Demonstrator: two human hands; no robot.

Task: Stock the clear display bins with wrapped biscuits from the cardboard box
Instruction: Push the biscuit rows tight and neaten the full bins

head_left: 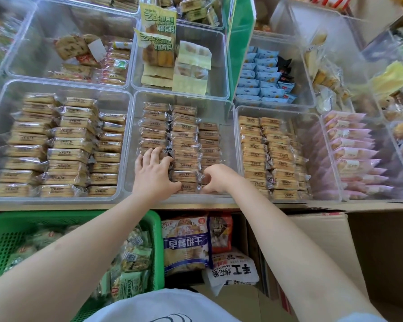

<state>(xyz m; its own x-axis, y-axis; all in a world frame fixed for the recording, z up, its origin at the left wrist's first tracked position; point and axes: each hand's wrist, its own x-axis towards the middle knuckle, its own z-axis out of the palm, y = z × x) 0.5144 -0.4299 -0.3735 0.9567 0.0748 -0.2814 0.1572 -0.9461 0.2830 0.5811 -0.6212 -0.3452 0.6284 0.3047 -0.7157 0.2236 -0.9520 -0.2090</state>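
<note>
Shelving packed edge to edge with clear plastic bins fills the far half of the view, each bin holding wrapped snacks. At the centre, the middle bin (228,145) holds three columns of wrapped biscuits (184,145) in clear film, stacked flat from far to near; its right part is bare. Both hands are inside this bin at its near end. The left hand (153,175) lies over the near packets of the left column, fingers spread and bent down onto them — pressing rather than clearly gripping. The right hand (216,178) sits at the near end of the right column, thumb and fingers curled in a pinch at a packet there.

To the left, the left bin (123,126) is filled with similar tan biscuit packets in three columns, and the right bin (312,126) holds paler ones in neat rows. Farther right stands a bin of pink packets (356,154). Behind are a bin of blue packets (263,80) and a bin with yellow-green bags (158,36).

Near and below the shelf, a green basket (7,238) holds green-wrapped packs, bagged snacks (186,242) lie beside it, and the cardboard box (330,242) stands at the right — its contents are out of sight.
</note>
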